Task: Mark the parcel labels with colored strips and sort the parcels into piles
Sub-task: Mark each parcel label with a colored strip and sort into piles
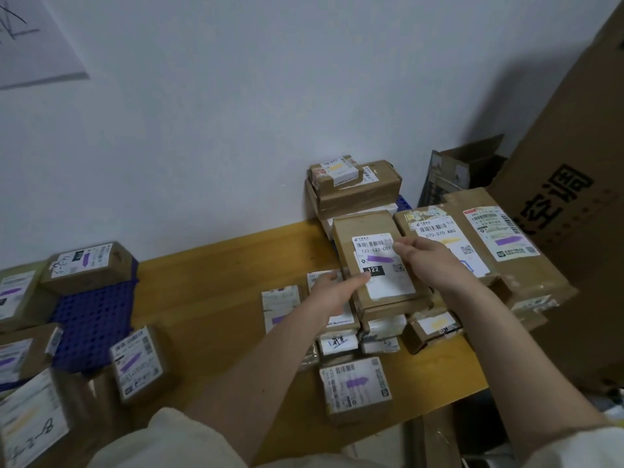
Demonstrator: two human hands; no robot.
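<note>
A flat brown parcel (368, 228) lies on top of a stack at the right of the wooden table (219, 275). Its white label (388, 285) reads 122 and carries a purple strip (380, 259). My left hand (332, 292) grips the parcel's near left edge, thumb on top by the label. My right hand (429, 261) holds its right side, with the fingertips pinching the label's upper right corner. More parcels with purple strips lie at the left (136, 363) and near the front (354, 386). Parcels with yellow strips sit at the back (337, 170) and right (435, 324).
A blue perforated tray (91, 325) lies at the table's left among parcels. A long brown parcel (499, 244) with a purple strip rests at the right, beside a huge printed carton (574, 184). The white wall stands close behind. The table's front edge is near my body.
</note>
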